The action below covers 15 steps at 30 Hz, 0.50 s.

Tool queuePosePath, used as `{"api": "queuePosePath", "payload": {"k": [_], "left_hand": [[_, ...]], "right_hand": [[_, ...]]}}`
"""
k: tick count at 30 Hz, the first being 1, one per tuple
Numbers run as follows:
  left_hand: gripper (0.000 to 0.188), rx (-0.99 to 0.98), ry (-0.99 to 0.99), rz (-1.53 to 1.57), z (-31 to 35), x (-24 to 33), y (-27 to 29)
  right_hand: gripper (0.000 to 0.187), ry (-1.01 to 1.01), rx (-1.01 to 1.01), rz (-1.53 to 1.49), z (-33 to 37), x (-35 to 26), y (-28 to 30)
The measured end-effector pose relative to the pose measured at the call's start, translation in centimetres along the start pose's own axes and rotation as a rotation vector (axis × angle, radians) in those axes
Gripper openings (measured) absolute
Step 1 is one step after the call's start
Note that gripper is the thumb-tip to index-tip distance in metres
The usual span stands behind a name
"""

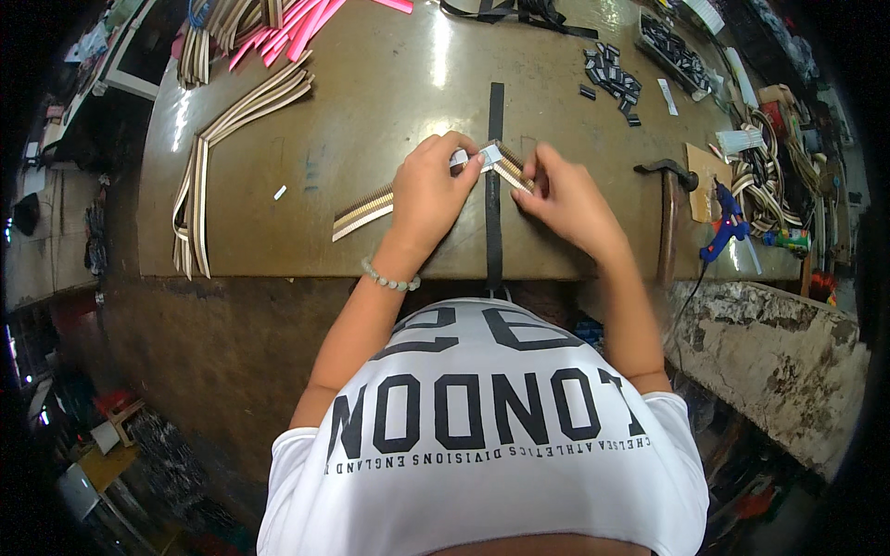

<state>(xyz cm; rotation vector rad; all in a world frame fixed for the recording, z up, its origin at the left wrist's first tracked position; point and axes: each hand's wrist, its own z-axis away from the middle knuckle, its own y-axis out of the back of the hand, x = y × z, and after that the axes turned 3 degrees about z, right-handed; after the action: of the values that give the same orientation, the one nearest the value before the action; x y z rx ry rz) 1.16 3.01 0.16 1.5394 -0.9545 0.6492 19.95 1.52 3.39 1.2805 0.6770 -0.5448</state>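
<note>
I see my left hand curled over the near end of a striped strap, thumb and fingers pinching a small white tag against it. My right hand is closed too, its fingertips gripping the other striped end just beside the tag, so both hands meet over the middle of the desk. A pale bead bracelet sits on my left wrist. The strap runs from under my left hand out to the left, lying flat on the desk. A black strap passes straight under the meeting point, running from the middle of the desk to its near edge.

Further left, a long bundle of beige and brown straps bends across the desk, and pink strips lie at the far edge. To my right a hammer rests near the desk edge, with a blue glue gun just beyond it. Small black buckles are scattered at the far right, near a tray holding more of them.
</note>
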Motion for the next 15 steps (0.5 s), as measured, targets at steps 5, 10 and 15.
{"api": "queuePosePath", "payload": {"k": [5, 10, 15], "left_hand": [[0.016, 0.006, -0.031, -0.002, 0.1, -0.1, -0.2], [0.016, 0.02, -0.057, -0.036, 0.3, -0.4, -0.3], [0.015, 0.027, -0.081, -0.038, 0.3, -0.5, -0.3]], "right_hand": [[0.029, 0.064, -0.01, 0.035, 2.1, -0.4, -1.2], [0.024, 0.426, 0.127, 0.065, -0.2, 0.4, -1.3], [0.017, 0.375, -0.023, -0.181, -4.9, 2.1, 0.1]]}}
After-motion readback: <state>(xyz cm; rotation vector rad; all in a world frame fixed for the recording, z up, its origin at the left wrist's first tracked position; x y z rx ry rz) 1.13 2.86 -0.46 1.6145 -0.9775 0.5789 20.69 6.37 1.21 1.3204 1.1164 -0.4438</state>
